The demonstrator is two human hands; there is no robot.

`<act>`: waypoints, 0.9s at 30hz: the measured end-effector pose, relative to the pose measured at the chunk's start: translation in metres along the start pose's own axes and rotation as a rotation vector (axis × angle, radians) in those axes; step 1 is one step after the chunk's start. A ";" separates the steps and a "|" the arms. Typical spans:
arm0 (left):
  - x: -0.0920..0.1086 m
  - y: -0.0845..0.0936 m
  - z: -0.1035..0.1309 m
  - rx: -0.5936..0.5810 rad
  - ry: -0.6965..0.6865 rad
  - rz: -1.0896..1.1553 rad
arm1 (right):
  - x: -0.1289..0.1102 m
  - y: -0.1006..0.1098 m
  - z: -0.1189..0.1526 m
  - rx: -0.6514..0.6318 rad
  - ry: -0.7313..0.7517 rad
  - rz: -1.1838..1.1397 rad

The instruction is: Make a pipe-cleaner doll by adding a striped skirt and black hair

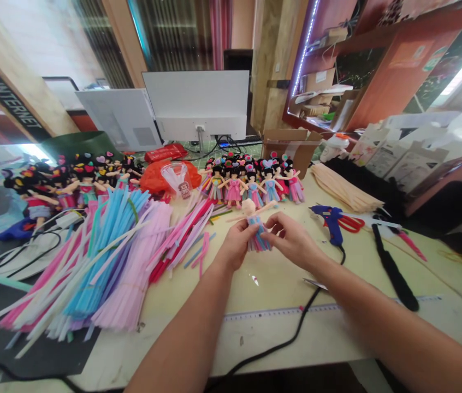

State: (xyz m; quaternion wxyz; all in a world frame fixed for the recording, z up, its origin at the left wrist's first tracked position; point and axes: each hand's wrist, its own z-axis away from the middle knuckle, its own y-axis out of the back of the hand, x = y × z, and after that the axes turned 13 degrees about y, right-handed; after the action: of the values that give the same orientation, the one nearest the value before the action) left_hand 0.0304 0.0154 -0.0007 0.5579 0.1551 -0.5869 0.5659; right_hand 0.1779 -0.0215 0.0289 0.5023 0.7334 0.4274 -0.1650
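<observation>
- Unfinished doll: a small figure with a pale, bald round head, thin outstretched arms and a blue-and-pink fringed skirt; I hold it upright above the middle of the cream tabletop, between both hands.
- My left hand: fingers closed around the skirt's left side, pinching the strands together.
- My right hand: thumb and forefinger grip the skirt's right edge; the other fingers curl loosely beneath.
- Step in hand, as I judge it: shaping or fastening the skirt on a doll that has no hair yet. The next move seems to call for a steady pinch so the soft strands do not splay.
- Finished dolls: a standing row just behind, with dark hair, coloured ornaments and pink or blue dresses.
- Chenille stems: fuzzy, slender rods in blue, pink, lilac and white, heaped to my left.
- Blue glue gun: lying to the right, its black cord trailing toward me across a clear ruler.
- Red-handled scissors: just beside the gun.
- Cream fibre bundle and black fuzzy strip: farther right.
- Two monitor backs: white, at the table's far edge.
</observation>
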 end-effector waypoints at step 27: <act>0.012 -0.021 0.022 -0.032 0.130 0.172 | 0.021 0.043 0.015 0.129 -0.219 -0.081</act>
State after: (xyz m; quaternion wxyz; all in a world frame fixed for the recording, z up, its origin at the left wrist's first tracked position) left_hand 0.0333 -0.0043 0.0250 0.5467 0.0579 -0.5695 0.6111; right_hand 0.2269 -0.0304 0.0335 0.4906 0.7240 0.3876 -0.2913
